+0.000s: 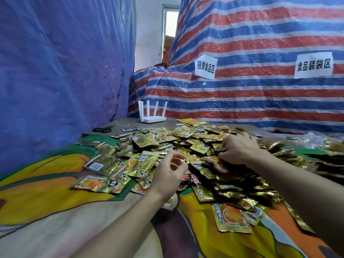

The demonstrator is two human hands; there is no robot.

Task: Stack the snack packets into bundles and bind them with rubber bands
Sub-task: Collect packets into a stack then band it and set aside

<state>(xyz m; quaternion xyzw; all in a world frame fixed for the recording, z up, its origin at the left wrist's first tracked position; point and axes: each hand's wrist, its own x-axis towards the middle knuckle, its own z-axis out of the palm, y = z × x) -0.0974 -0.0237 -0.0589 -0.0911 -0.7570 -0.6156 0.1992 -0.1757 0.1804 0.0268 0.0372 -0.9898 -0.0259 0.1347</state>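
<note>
Right hand (240,148), 1 o'clock: fingers curled into packet pile (186,138), grasp unclear. Left hand (167,170), centre: fingers half-curled, contents unclear. Risk: slick foil packets slide, so bundle skews.

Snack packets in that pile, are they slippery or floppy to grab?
Probably slippery: the snack packets look like shiny foil, sprawled over one another. Likely light and a bit bendy, since they look thin and crinkled.

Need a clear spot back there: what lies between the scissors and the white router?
Head view: a loose bit of white thread on bare brown board between the scissors and the router.
</note>
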